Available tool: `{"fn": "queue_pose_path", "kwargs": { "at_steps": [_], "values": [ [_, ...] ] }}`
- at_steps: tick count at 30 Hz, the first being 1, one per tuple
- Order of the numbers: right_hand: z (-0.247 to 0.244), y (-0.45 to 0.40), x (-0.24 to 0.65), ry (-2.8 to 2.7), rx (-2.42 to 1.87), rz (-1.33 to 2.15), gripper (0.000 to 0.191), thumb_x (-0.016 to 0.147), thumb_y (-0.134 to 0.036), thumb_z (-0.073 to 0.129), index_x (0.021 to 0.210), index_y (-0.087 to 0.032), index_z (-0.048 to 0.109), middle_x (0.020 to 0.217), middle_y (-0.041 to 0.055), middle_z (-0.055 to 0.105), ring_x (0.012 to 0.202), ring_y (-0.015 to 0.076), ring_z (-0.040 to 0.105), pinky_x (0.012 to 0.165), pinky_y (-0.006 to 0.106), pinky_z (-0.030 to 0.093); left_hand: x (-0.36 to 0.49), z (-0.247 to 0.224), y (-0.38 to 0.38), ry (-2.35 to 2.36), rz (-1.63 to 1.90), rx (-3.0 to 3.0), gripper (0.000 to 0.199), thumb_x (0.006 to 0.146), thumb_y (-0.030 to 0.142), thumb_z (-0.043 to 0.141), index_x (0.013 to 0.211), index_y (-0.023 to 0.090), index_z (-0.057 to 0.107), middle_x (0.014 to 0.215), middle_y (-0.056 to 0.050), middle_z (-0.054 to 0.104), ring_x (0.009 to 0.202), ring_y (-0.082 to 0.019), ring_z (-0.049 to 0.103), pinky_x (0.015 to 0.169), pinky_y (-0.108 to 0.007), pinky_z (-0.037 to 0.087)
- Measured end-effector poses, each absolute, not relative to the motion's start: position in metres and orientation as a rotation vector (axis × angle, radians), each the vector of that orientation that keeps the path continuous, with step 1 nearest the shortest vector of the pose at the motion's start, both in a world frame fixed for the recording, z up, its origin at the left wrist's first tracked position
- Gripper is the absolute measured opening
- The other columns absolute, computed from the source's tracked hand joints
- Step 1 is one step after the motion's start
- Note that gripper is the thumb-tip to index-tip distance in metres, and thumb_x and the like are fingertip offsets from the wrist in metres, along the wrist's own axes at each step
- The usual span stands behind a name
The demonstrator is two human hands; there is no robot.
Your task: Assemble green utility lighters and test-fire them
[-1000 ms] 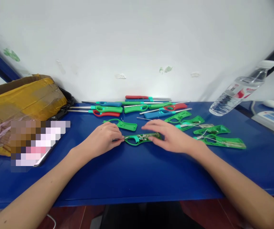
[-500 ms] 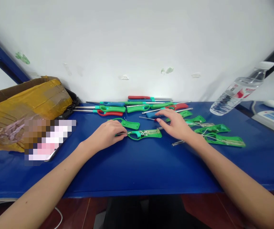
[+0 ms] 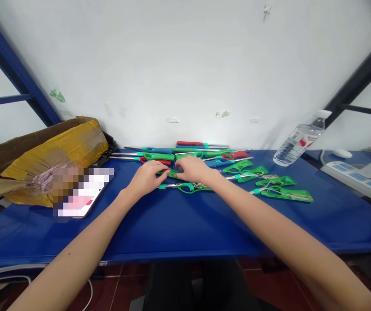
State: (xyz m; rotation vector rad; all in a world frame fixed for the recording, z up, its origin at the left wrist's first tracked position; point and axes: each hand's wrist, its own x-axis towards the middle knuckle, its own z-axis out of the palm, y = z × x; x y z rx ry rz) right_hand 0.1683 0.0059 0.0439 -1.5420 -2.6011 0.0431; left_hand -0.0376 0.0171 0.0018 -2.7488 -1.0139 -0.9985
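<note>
My left hand point(image 3: 149, 176) is closed on the left end of a loose green lighter handle half point(image 3: 171, 173). My right hand point(image 3: 192, 169) has its fingers closed on the right end of the same half, covering much of it. Just in front lies an opened stick lighter point(image 3: 188, 187), its metal tube to the left, with a teal trigger and inner parts showing in the green shell. My right wrist hides its right end. Farther right are several more opened green lighters point(image 3: 285, 194) with wires and metal tubes exposed.
Several whole stick lighters point(image 3: 158, 156) in red, green and blue lie along the wall. At left stand a taped cardboard box point(image 3: 52, 160) and a phone point(image 3: 86, 194). A water bottle point(image 3: 297, 142) leans at the right, near a power strip point(image 3: 356, 177).
My right hand has moved left, away from beside a red-handled screwdriver, to the green handle half. My left hand has shifted from the opened lighter's tube to that half. The view has turned slightly.
</note>
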Motion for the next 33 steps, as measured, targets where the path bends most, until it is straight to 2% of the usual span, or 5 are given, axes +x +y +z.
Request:
{"fn": "queue_pose_path", "kwargs": {
  "at_steps": [4, 12, 22, 29, 33],
  "values": [
    [0.045, 0.014, 0.157, -2.679, -1.616, 0.046, 0.034, 0.083, -0.042, 0.069, 0.103, -0.014, 0.071, 0.104, 0.0163, 0.073, 0.094, 0.0313, 0.069, 0.072, 0.034, 0.051, -0.038, 0.004, 0.019, -1.006, -1.06, -2.67, 0.025, 0.096, 0.032, 0.052, 0.094, 0.016, 0.072, 0.092, -0.008, 0.073, 0.087, -0.022, 0.066, 0.08, -0.035, 0.052],
    [0.04, 0.016, 0.158, -2.759, -1.461, 0.13, 0.016, 0.085, -0.026, 0.068, 0.098, -0.017, 0.071, 0.099, 0.0118, 0.073, 0.087, 0.0258, 0.067, 0.07, 0.031, 0.046, -0.044, 0.012, 0.023, -1.083, -1.27, -2.446, 0.026, 0.095, 0.033, 0.053, 0.089, 0.016, 0.072, 0.09, -0.008, 0.073, 0.085, -0.021, 0.065, 0.081, -0.034, 0.052],
    [0.048, -0.009, 0.231, -2.56, -1.268, 0.27, 0.022, 0.096, -0.013, 0.038, 0.112, -0.016, 0.053, 0.093, 0.008, 0.071, 0.077, 0.0185, 0.061, 0.068, 0.029, 0.041, -0.041, 0.019, 0.017, -1.182, -1.383, -2.482, 0.036, 0.101, 0.037, 0.041, 0.099, 0.016, 0.071, 0.1, -0.01, 0.073, 0.095, -0.021, 0.066, 0.089, -0.034, 0.05],
    [0.029, -0.038, 0.27, -2.337, -1.311, 0.347, 0.019, 0.095, -0.029, 0.042, 0.087, -0.02, 0.055, 0.066, -0.0007, 0.057, 0.057, 0.0161, 0.046, 0.059, 0.029, 0.036, -0.026, 0.012, 0.003, -1.107, -0.942, -2.893, 0.043, 0.103, 0.04, 0.034, 0.111, 0.016, 0.068, 0.112, -0.01, 0.07, 0.108, -0.023, 0.063, 0.097, -0.037, 0.048],
    [0.029, -0.041, 0.274, -2.123, -1.262, 0.489, 0.048, 0.102, -0.047, 0.026, 0.075, -0.019, 0.054, 0.068, 0.0018, 0.059, 0.061, 0.0163, 0.053, 0.063, 0.029, 0.042, -0.029, 0.015, 0.002, -1.074, -0.71, -2.995, 0.039, 0.1, 0.044, 0.04, 0.11, 0.02, 0.07, 0.112, -0.009, 0.069, 0.106, -0.024, 0.063, 0.095, -0.038, 0.05]
  ]
}}
